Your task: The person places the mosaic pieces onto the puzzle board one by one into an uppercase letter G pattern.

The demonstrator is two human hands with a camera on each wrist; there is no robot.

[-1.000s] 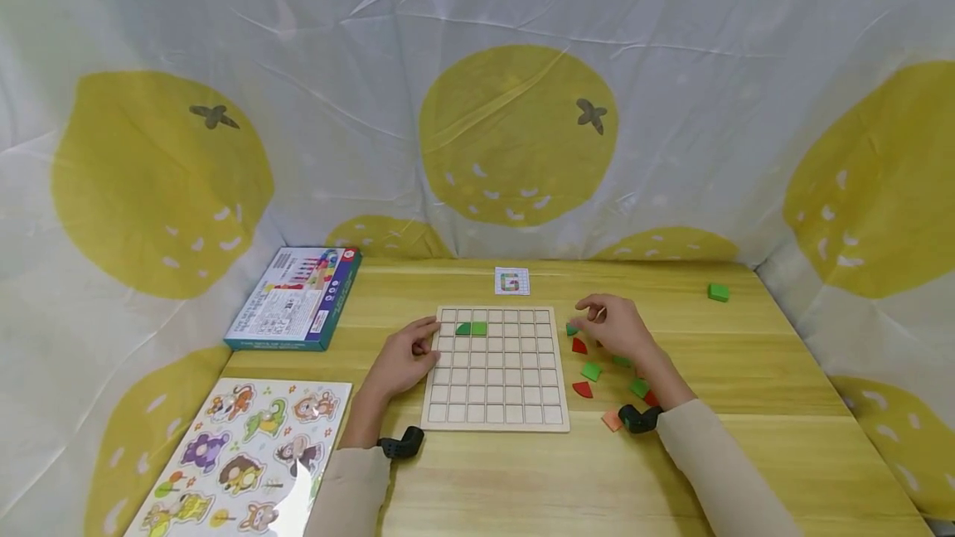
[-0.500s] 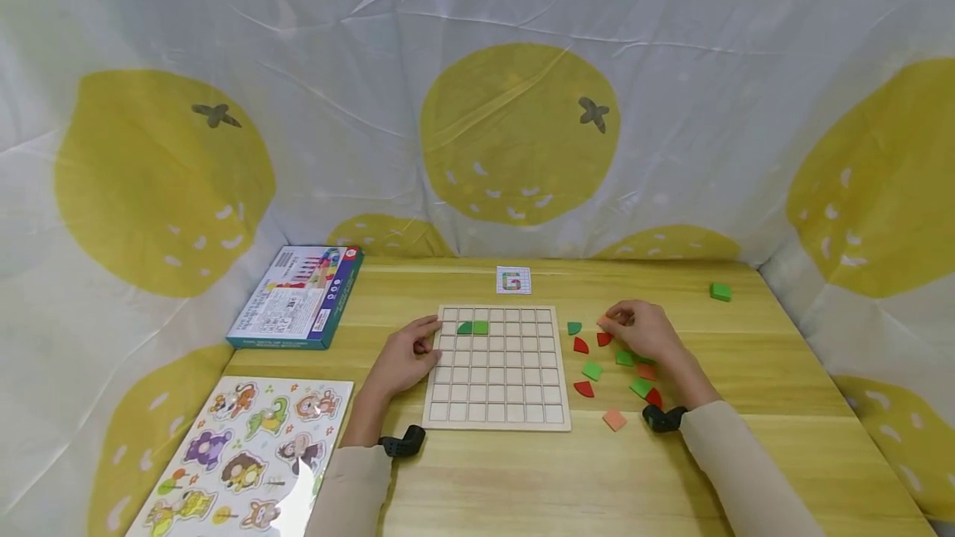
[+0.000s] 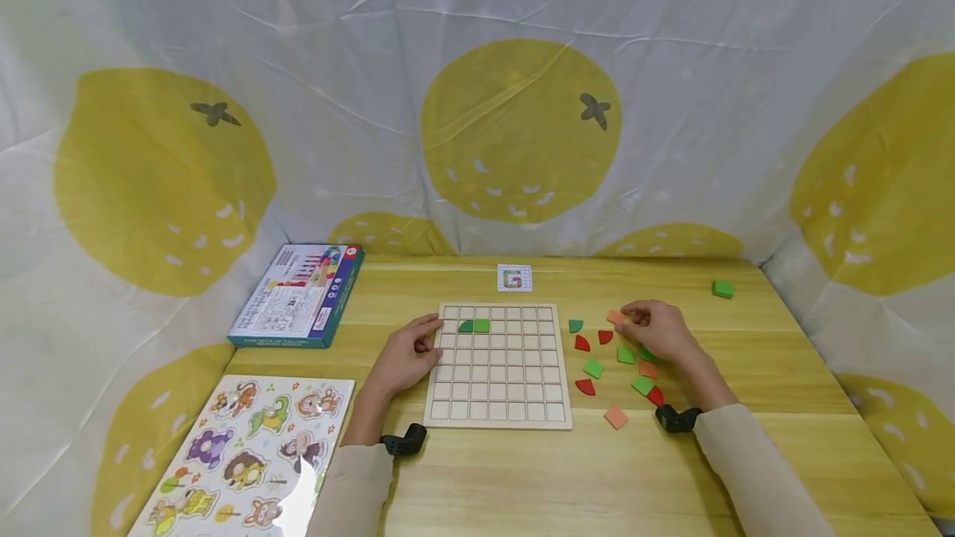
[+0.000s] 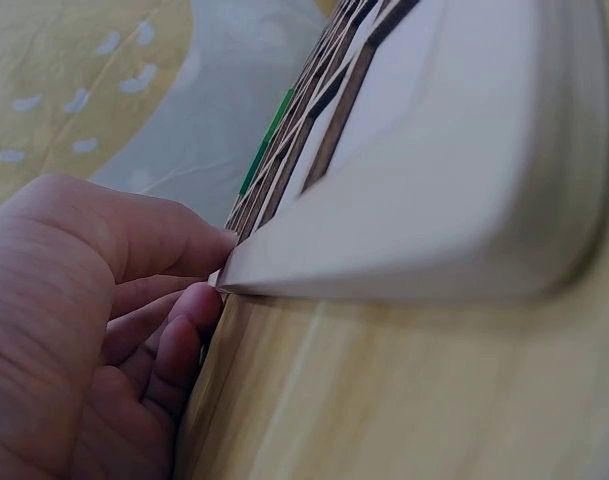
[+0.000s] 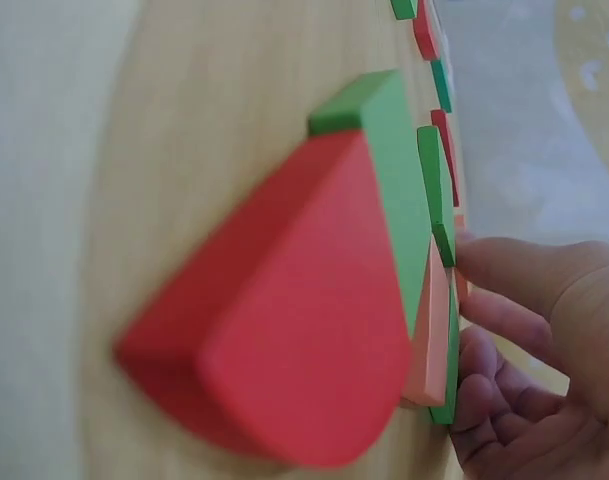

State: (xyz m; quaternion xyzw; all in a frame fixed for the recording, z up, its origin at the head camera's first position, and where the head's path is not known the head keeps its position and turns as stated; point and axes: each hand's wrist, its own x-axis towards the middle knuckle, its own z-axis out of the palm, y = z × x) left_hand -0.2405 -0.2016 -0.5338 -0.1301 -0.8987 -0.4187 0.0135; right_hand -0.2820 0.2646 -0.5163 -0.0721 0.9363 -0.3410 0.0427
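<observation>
A square wooden grid board (image 3: 564, 404) lies on the table, with a dark green quarter-circle tile (image 3: 466, 326) and a light green square tile (image 3: 482, 326) in its second row. My left hand (image 3: 403, 361) holds the board's left edge, thumb and index fingertips at the rim and other fingers curled. My right hand (image 3: 660, 330) pinches an orange square tile (image 3: 615, 316) at the far side of the loose tiles. Below that hand lie another orange tile (image 3: 647, 369), a light green square (image 3: 625, 355) and a red quarter-circle (image 5: 304, 310), large in the right wrist view.
More loose tiles lie right of the board, including a red quarter-circle (image 3: 585, 387) and an orange square (image 3: 616, 417). A pattern card (image 3: 515, 278) lies behind the board. A game box (image 3: 294, 297) and an animal puzzle (image 3: 246, 446) are at left. Green tiles (image 3: 722, 289) sit far right.
My right hand has moved right from the dark green quarter-circle and now has the orange square tile between its fingers, shifted slightly right. My left hand stays at the board's edge.
</observation>
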